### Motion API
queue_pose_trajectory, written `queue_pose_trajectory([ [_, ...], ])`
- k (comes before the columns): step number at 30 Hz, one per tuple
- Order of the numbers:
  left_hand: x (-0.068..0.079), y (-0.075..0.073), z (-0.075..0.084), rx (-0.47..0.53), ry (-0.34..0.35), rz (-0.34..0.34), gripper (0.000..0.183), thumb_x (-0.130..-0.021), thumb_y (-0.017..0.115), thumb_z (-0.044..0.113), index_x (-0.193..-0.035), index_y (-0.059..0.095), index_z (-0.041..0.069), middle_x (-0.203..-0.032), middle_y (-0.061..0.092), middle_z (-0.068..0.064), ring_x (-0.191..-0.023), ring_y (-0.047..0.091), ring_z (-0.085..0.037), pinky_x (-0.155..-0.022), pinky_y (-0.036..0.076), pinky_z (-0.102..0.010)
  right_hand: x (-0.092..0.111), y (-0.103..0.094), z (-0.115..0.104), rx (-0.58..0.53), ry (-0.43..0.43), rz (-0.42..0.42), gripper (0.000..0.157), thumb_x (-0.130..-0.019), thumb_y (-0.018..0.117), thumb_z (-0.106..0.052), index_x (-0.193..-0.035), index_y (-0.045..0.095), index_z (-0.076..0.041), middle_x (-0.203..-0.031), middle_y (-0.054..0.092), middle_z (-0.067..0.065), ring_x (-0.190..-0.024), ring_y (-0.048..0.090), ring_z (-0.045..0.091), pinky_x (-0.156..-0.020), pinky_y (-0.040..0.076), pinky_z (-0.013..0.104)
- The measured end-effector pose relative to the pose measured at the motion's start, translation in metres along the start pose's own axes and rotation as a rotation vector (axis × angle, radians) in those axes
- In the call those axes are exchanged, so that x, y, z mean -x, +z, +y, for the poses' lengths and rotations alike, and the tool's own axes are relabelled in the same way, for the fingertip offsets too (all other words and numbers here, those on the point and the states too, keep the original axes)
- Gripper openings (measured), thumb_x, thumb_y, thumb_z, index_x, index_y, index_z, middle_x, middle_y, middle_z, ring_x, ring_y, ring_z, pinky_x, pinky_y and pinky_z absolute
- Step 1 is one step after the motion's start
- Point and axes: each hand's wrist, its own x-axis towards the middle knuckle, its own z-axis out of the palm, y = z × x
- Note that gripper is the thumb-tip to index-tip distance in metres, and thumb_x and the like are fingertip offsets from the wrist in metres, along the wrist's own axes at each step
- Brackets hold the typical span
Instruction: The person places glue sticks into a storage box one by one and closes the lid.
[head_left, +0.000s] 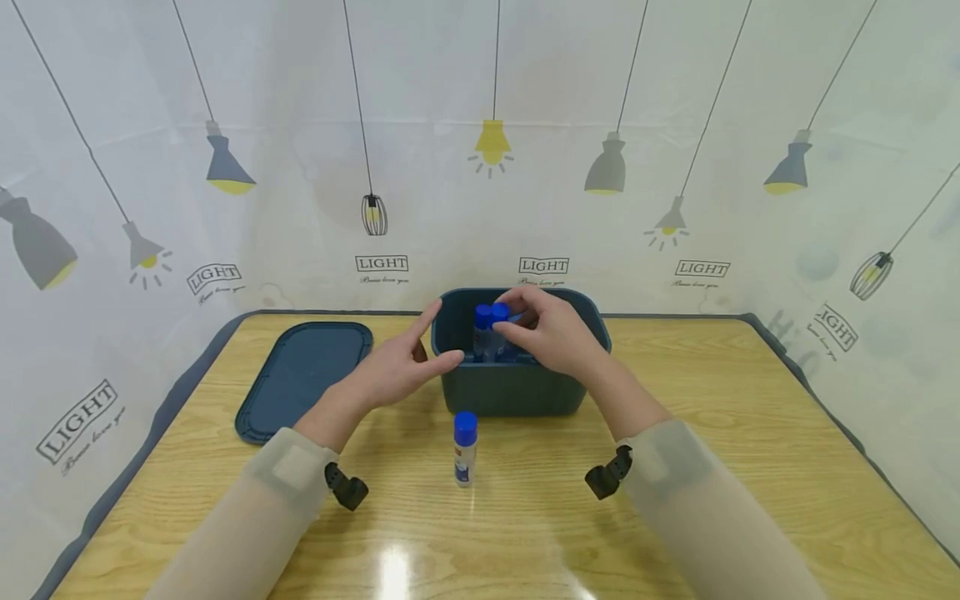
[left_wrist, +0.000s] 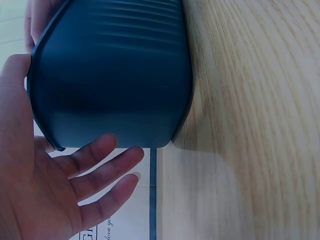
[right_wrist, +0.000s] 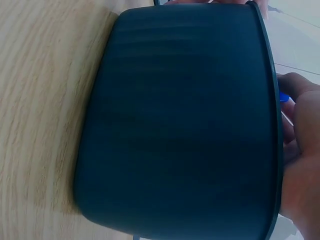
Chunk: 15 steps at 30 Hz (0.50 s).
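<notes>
A dark teal bin (head_left: 517, 392) stands on the table. Two small clear bottles with blue caps are upright inside it, side by side, the left one's cap (head_left: 483, 311) just beside the other. My right hand (head_left: 551, 329) reaches over the bin's front rim and pinches the right bottle's blue cap (head_left: 500, 311) between thumb and fingers. At the bin's left end is my left hand (head_left: 393, 367), thumb at the rim and fingers spread; the left wrist view shows these fingers (left_wrist: 107, 175) extended beside the end wall. Another blue-capped bottle (head_left: 465, 450) stands on the table before the bin.
A flat dark teal lid (head_left: 318, 371) lies on the table left of the bin. Behind the table hangs a pale backdrop (head_left: 442, 217) printed with lamps. The wooden table (head_left: 712, 392) extends to both sides and toward me.
</notes>
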Motion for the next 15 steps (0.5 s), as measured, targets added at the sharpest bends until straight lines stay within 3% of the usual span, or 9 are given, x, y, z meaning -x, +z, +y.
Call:
queue_pose_trajectory([
  [15, 0.0004, -0.0002, 0.0025, -0.002, -0.008, 0.000, 0.101, -0.100, 0.058, 0.080, -0.175, -0.002, 0.048, -0.097, 0.065, -0.009, -0.084, 0.061, -0.025, -0.071, 0.048, -0.039, -0.0096, 0.0077, -0.0012, 0.089, 0.150, -0.207, 0.031, -0.109, 0.072, -0.029, -0.137, 0.067, -0.016, -0.134, 0.074, 0.009, -0.126, 0.070, 0.030, -0.110, 0.055, 0.053],
])
